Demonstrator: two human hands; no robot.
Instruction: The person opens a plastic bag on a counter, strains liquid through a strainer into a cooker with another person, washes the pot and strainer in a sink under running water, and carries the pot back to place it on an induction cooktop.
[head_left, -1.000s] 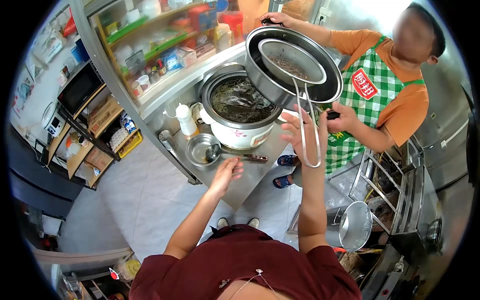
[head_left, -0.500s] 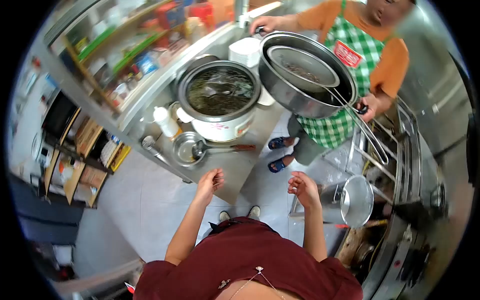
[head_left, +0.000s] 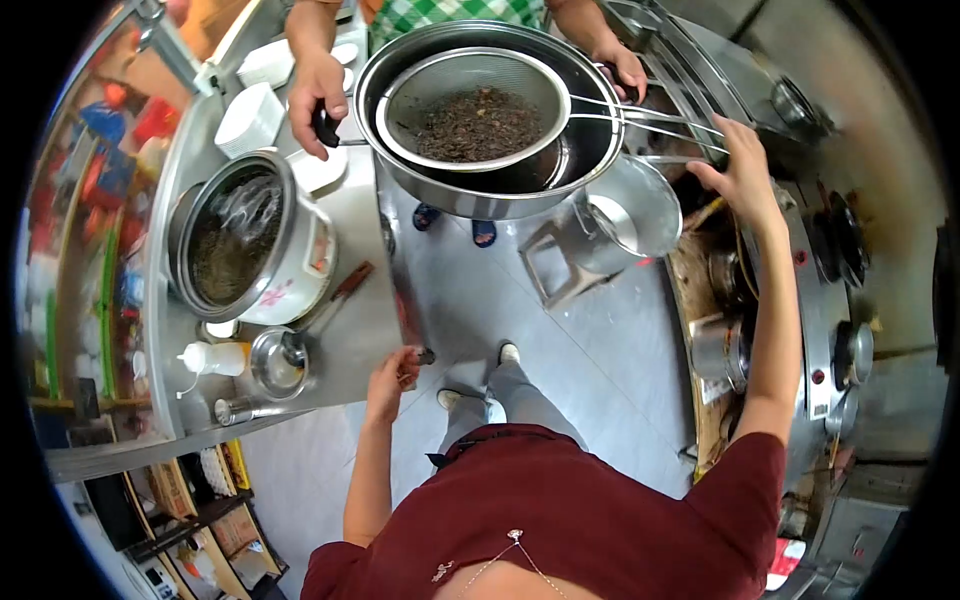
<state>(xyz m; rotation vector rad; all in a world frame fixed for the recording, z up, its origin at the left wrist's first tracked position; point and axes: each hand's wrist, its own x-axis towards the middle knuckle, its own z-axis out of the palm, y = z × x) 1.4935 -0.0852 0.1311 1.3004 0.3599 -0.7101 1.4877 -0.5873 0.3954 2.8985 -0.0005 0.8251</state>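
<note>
A co-worker in a green checked apron [head_left: 455, 12] holds a large steel pot [head_left: 480, 203] by its black side handles. Resting in the pot's mouth is a wire-mesh strainer [head_left: 540, 75] with dark, wet tea-like leaves [head_left: 480, 125] in it. Its long wire handle [head_left: 650, 118] points toward me. My right hand [head_left: 748, 175] is spread at the end of that handle, thumb apart from the fingers, not closed on it. My left hand [head_left: 393, 382] has curled fingers beside the corner of the steel table [head_left: 350, 335]. A small dark thing shows at its fingertips; I cannot make it out.
On the table at left stand a white cooker pot [head_left: 295, 290] of dark leafy liquid, a small steel bowl [head_left: 268, 378] with a ladle [head_left: 345, 285], a squeeze bottle [head_left: 212, 358] and white dishes [head_left: 248, 120]. A tall metal bucket [head_left: 655, 215] stands below right, by a stove counter [head_left: 815, 340].
My view has turned right and the pot with the strainer is closer, in front of me. My right hand has reached forward and right to the strainer handle. My left hand stays low near the table corner.
</note>
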